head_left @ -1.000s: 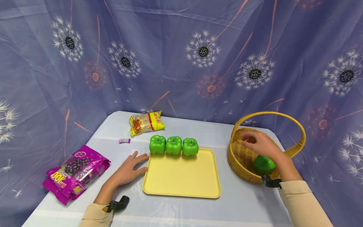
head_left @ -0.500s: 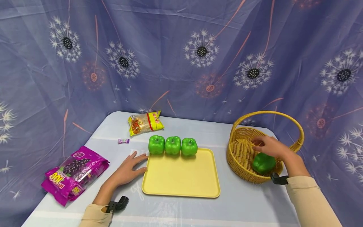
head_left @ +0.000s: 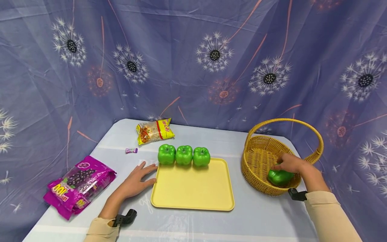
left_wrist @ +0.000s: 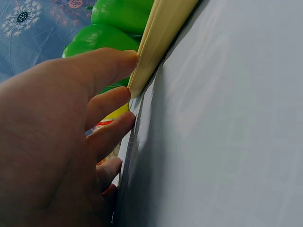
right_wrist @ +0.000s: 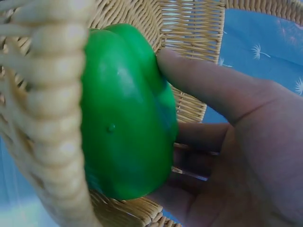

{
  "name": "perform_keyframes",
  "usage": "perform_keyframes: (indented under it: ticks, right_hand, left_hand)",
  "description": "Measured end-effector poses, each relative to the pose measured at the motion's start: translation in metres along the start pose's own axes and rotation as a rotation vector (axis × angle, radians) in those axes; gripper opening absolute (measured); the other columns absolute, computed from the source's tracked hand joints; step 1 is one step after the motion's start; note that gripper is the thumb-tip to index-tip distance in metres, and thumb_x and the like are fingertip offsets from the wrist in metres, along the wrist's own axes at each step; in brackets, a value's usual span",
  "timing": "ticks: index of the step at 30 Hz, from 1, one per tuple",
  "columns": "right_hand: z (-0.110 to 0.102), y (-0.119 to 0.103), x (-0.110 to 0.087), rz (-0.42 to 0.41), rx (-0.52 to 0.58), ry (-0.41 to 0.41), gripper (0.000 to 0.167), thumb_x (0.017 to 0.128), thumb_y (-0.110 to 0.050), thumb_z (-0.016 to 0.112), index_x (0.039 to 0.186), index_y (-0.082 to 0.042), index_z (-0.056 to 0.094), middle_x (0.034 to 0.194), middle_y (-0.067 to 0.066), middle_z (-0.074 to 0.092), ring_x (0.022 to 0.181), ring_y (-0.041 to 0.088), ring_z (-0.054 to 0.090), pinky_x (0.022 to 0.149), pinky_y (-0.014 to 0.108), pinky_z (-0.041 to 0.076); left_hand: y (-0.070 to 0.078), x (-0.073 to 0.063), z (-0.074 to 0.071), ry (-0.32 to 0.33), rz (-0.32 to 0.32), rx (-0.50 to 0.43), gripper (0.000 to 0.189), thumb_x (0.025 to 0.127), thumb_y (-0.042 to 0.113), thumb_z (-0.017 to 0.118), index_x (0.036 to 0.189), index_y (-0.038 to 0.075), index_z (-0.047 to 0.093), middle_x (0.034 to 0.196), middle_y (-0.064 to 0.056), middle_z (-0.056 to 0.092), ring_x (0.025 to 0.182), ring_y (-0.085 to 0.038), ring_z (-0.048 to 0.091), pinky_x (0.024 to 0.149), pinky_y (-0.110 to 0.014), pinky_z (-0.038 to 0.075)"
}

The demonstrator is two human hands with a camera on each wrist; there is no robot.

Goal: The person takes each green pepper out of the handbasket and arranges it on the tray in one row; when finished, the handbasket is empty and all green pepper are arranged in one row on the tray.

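Observation:
Inside the wicker basket (head_left: 257,183), my right hand (head_left: 291,163) grips a green bell pepper (head_left: 279,178) from above. The right wrist view shows the thumb on one side of this pepper (right_wrist: 125,113) and the other fingers reaching round behind it, partly hidden. My left hand (head_left: 136,181) lies at the left edge of the yellow tray (head_left: 193,188), fingers spread and fingertips right at its rim. Along the tray's far edge stand three more green bell peppers (head_left: 183,155) in a row, stems up.
A purple candy bag (head_left: 80,188) lies at the left of the table. Further back are a small wrapped candy (head_left: 131,150) and a yellow, partly clear food packet (head_left: 155,131). The basket's tall handle (head_left: 284,120) arches over its opening. A dandelion-print curtain (head_left: 181,67) hangs behind.
My right hand has moved back over the basket toward its right side, then lowered onto the bell pepper and taken hold of it. The left hand stays at the tray.

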State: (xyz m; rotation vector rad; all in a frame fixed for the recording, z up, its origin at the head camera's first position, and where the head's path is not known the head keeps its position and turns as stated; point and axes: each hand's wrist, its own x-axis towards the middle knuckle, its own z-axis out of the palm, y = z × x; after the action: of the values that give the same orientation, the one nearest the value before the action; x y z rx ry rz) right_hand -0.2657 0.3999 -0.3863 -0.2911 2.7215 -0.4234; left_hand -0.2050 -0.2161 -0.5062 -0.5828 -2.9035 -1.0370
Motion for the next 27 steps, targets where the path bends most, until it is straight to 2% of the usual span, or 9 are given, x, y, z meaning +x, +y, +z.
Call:
perform_keyframes:
  ticks: [5, 9, 12, 17, 22, 27]
  right_hand:
    - [0.002, 0.0, 0.001, 0.026, 0.015, -0.01, 0.052, 0.086, -0.043, 0.07, 0.096, 0.008, 0.067, 0.077, 0.006, 0.057, 0.068, 0.018, 0.053, 0.056, 0.031, 0.046]
    - [0.006, -0.001, 0.002, 0.001, -0.008, -0.022, 0.055, 0.087, -0.045, 0.067, 0.104, 0.008, 0.066, 0.085, 0.007, 0.058, 0.074, 0.019, 0.053, 0.06, 0.032, 0.047]
    - [0.007, -0.001, 0.004, -0.01, -0.031, -0.014, 0.065, 0.086, -0.047, 0.068, 0.116, 0.01, 0.061, 0.095, 0.009, 0.058, 0.081, 0.02, 0.052, 0.064, 0.032, 0.047]
    - [0.011, 0.001, 0.008, -0.003, 0.004, 0.01, 0.071, 0.081, -0.05, 0.073, 0.12, 0.009, 0.059, 0.094, 0.007, 0.057, 0.08, 0.021, 0.052, 0.062, 0.032, 0.046]
    - [0.013, -0.004, 0.01, -0.044, 0.04, 0.078, 0.073, 0.079, -0.05, 0.075, 0.121, 0.008, 0.058, 0.092, 0.006, 0.059, 0.077, 0.019, 0.053, 0.061, 0.032, 0.047]
    - [0.008, -0.009, 0.008, -0.084, 0.0, 0.178, 0.072, 0.08, -0.058, 0.07, 0.122, 0.001, 0.062, 0.102, 0.009, 0.063, 0.087, 0.024, 0.058, 0.069, 0.037, 0.05]
  left_hand:
    - [0.002, -0.001, 0.0, 0.019, 0.021, -0.012, 0.055, 0.091, 0.04, 0.065, 0.138, 0.015, 0.054, 0.143, -0.01, 0.048, 0.14, -0.046, 0.015, 0.11, -0.063, 0.009]
    - [0.003, -0.003, -0.001, 0.024, 0.023, -0.012, 0.054, 0.091, 0.039, 0.065, 0.138, 0.013, 0.054, 0.142, -0.01, 0.048, 0.139, -0.047, 0.016, 0.109, -0.064, 0.009]
    - [0.004, -0.004, -0.001, 0.016, 0.006, -0.014, 0.054, 0.091, 0.039, 0.065, 0.138, 0.015, 0.054, 0.143, -0.008, 0.048, 0.14, -0.044, 0.015, 0.111, -0.062, 0.008]
    - [0.002, -0.003, 0.001, 0.003, -0.01, -0.015, 0.056, 0.091, 0.041, 0.065, 0.139, 0.016, 0.053, 0.144, -0.005, 0.046, 0.141, -0.042, 0.014, 0.112, -0.059, 0.007]
    - [0.001, -0.002, 0.001, -0.005, -0.013, -0.011, 0.056, 0.091, 0.042, 0.064, 0.14, 0.017, 0.053, 0.145, -0.005, 0.046, 0.142, -0.041, 0.014, 0.112, -0.06, 0.007]
    - [0.0, 0.0, 0.001, 0.0, 0.002, -0.004, 0.056, 0.091, 0.041, 0.065, 0.139, 0.016, 0.053, 0.144, -0.006, 0.047, 0.141, -0.042, 0.015, 0.112, -0.059, 0.006]
